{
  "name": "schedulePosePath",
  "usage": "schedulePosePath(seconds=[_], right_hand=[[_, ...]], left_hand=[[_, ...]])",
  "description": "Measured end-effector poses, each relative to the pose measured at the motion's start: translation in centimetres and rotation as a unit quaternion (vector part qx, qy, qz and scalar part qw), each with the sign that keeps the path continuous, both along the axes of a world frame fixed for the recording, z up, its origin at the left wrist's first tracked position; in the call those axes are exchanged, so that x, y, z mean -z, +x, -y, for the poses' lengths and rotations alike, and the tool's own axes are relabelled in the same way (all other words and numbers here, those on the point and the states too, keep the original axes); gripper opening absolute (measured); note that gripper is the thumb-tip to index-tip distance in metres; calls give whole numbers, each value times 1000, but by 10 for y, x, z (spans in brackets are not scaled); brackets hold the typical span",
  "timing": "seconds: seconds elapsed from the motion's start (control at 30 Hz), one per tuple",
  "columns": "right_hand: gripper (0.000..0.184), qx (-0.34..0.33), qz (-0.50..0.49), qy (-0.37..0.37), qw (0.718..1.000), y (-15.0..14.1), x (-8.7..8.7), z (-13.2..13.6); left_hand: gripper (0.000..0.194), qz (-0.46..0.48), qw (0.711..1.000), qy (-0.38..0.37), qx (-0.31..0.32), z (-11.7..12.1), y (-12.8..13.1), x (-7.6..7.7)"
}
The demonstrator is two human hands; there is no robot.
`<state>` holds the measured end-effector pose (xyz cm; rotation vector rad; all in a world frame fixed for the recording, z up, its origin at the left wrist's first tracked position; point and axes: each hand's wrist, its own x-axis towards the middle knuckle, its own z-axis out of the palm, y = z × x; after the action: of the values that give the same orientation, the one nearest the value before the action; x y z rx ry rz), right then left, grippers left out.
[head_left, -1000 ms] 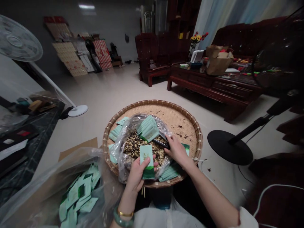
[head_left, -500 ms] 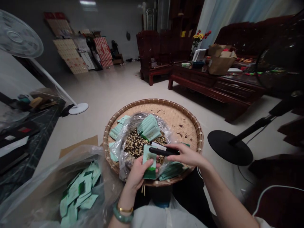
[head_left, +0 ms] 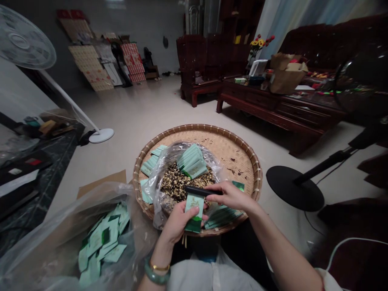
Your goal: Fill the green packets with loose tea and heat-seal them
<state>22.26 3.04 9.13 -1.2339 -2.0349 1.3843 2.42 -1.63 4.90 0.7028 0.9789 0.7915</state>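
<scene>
My left hand (head_left: 178, 220) is closed on a pale green sachet (head_left: 194, 206) with a darker green lower end, held upright at the tray's near side. My right hand (head_left: 232, 196) grips a slim black handheld sealer (head_left: 197, 190), which lies across the sachet's top edge. Behind them, an open clear plastic bag (head_left: 154, 198) holds a dry dark-and-yellow loose mix (head_left: 173, 182). A fanned stack of green sachets (head_left: 192, 161) rests on that mix. All this sits in a round woven bamboo tray (head_left: 239, 149). More sachets (head_left: 222, 217) lie under my right wrist.
At the lower left, a large clear bag (head_left: 39, 250) contains many loose green sachets (head_left: 104, 238). A white standing fan (head_left: 101, 136) is at left, a black fan base (head_left: 294, 188) at right. Beyond stands a dark wooden table (head_left: 273, 107) with a cardboard box (head_left: 286, 79).
The black sealer, earlier parted with a white inner face showing, now appears closed across the sachet's top. The view has shifted slightly.
</scene>
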Motion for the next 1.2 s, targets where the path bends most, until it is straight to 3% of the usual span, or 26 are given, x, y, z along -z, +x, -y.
schedulePosePath(seconds=[0.2, 0.5, 0.67, 0.87, 1.0, 1.2], right_hand=[[39, 22, 5, -23, 999, -3, 4, 0], [50, 49, -127, -181, 974, 8, 21, -8], [56, 64, -74, -141, 985, 14, 24, -8], [42, 77, -35, -56, 995, 2, 18, -3], [43, 74, -40, -56, 995, 0, 17, -3], [45, 68, -57, -72, 993, 3, 28, -6]], left_hand=[[43, -7, 1000, 4, -1, 0, -3, 3], [45, -19, 1000, -8, -21, -1, -5, -2], [43, -15, 1000, -6, -25, -1, -4, -2], [42, -21, 1000, 6, -22, -3, -4, -1], [43, -25, 999, 6, -22, -5, -5, -1], [43, -29, 999, 5, -21, -4, -5, 2]])
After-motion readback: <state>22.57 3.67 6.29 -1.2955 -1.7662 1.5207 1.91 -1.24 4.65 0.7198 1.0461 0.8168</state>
